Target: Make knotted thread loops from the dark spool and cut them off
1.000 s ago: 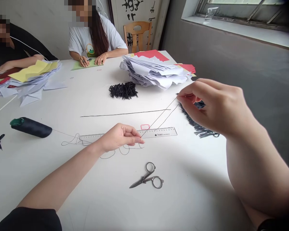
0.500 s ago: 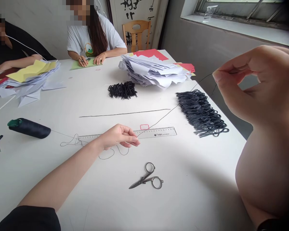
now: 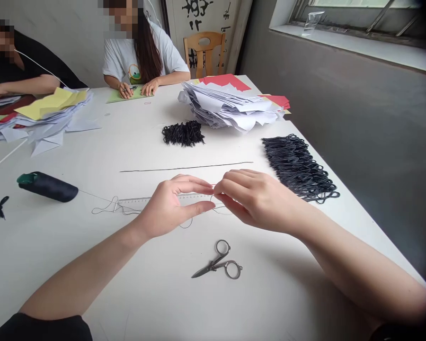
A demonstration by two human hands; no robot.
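Note:
My left hand point(image 3: 177, 203) is over the clear ruler point(image 3: 147, 200), its thumb parted from its outstretched fingers. Those fingertips meet my right hand point(image 3: 252, 196), whose fingers pinch black thread at the contact point. Thin black thread point(image 3: 185, 227) curls on the table below the hands and back to the left. It leads to a dark thread spool point(image 3: 53, 187) with a green core, lying on its side. Small metal scissors point(image 3: 216, 263) lie spread on the table in front of my hands. Behind them a straight dark cord point(image 3: 184, 167) is stretched out.
A wide bundle of looped black cords point(image 3: 298, 166) lies right, a smaller black bundle point(image 3: 183, 133) farther back. White papers point(image 3: 230, 109) are heaped behind. A small black knot point(image 3: 0, 210) is at left. Two people sit across, one with hands point(image 3: 138, 90) on green paper.
My right hand has come down from the upper right to meet my left hand, bringing the thread in. My left thumb has parted from its fingers. The view has shifted slightly.

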